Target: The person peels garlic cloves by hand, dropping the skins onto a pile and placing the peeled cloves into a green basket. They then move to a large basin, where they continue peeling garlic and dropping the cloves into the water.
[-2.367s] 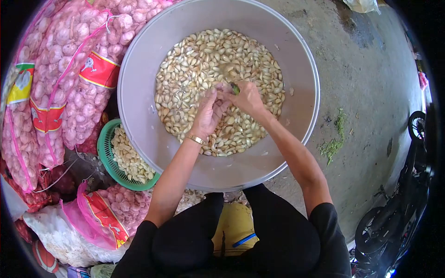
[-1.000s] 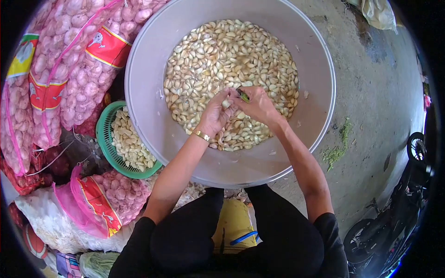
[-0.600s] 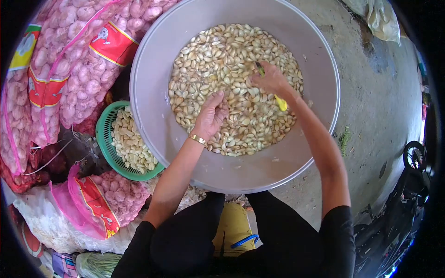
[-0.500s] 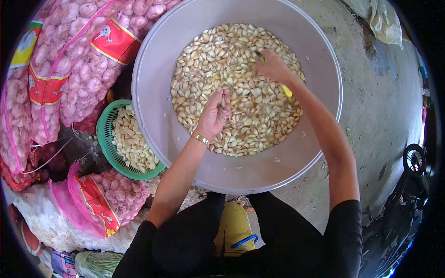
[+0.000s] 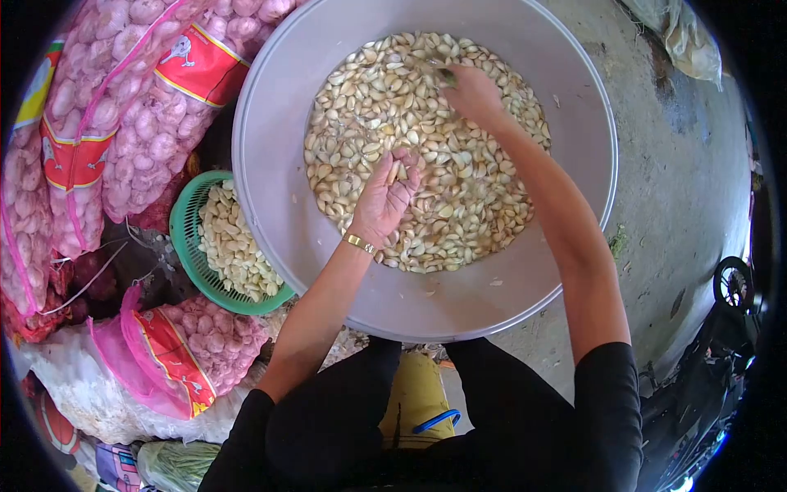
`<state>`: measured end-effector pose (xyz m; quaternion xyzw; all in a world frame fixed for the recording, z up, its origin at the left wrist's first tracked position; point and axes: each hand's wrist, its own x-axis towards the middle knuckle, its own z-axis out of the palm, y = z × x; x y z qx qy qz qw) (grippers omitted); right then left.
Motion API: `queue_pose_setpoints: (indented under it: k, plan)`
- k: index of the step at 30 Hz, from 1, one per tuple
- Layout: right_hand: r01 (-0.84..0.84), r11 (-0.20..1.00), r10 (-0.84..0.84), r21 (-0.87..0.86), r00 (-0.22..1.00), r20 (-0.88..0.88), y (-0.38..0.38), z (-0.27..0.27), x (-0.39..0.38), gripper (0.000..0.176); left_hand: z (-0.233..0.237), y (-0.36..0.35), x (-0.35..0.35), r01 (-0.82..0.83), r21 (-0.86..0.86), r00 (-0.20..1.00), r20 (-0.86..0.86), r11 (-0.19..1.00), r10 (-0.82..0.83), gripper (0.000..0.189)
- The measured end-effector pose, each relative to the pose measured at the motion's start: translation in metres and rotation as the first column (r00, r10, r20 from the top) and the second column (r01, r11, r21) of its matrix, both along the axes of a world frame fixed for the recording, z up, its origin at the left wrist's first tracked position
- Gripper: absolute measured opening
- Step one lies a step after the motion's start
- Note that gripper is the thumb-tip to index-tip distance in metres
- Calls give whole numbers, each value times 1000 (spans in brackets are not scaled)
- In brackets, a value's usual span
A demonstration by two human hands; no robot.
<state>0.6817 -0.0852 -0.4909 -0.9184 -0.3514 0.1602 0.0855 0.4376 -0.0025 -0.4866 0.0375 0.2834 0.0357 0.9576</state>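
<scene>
While the left hand (image 5: 391, 195) had its fingers curled round garlic cloves (image 5: 401, 172) and the right hand (image 5: 474, 97), beyond them, gripped a small knife (image 5: 446, 76), the cloves seemed light, hard and slippery, best pinched by their fat sides.

The left hand (image 5: 388, 197) cups palm-up, the right hand (image 5: 475, 95) farther forward.
</scene>
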Motion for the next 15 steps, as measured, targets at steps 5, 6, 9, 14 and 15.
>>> queue_pose_setpoints:
  k: [5,6,9,14,15]
  plan:
    - [630,748,-160,208,476,-865,-46,50,-24,39,3,-4,2,10,73,1000,-18,997,-9,27]
    - [629,749,-160,209,477,-864,-49,61,-34,39,6,-5,2,10,73,1000,-17,997,-9,27]
    - [656,704,-75,273,450,-890,-52,87,-74,41,12,-12,5,23,112,998,-67,993,-16,31]
    - [529,801,-146,281,628,-764,-53,76,-144,35,43,-28,5,22,34,991,-135,999,-17,35]
    - [463,807,-83,365,702,-708,-55,70,-151,34,32,-32,0,5,34,993,-118,999,-1,32]
